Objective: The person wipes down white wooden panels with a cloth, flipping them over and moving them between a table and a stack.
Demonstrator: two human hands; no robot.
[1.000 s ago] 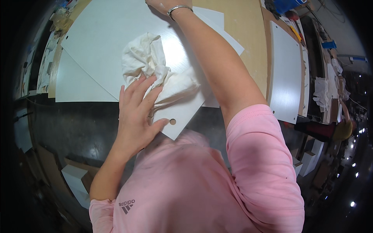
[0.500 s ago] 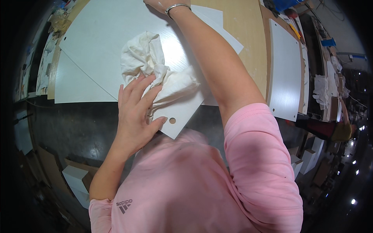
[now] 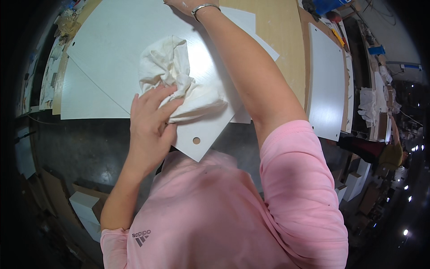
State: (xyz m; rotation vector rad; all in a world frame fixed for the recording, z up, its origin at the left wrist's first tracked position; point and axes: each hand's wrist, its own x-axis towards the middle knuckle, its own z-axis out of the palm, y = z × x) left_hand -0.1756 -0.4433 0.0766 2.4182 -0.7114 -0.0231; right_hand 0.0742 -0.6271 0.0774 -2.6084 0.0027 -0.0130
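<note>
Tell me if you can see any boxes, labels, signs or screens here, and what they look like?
No signs or screens show.
White boxes: on the floor at the lower left, blocky, plain white beside brown card.
White boxes: on the floor at the right, small, stacked, plain.
Blue thing: top right edge, maybe a package; too cut off to tell.

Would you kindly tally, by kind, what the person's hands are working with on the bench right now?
White rag, under the left hand: 1
White panel with a round hole near its corner, which the right hand steadies at the far edge: 1
Silver bracelet on the right wrist: 1
Total: 3
</note>
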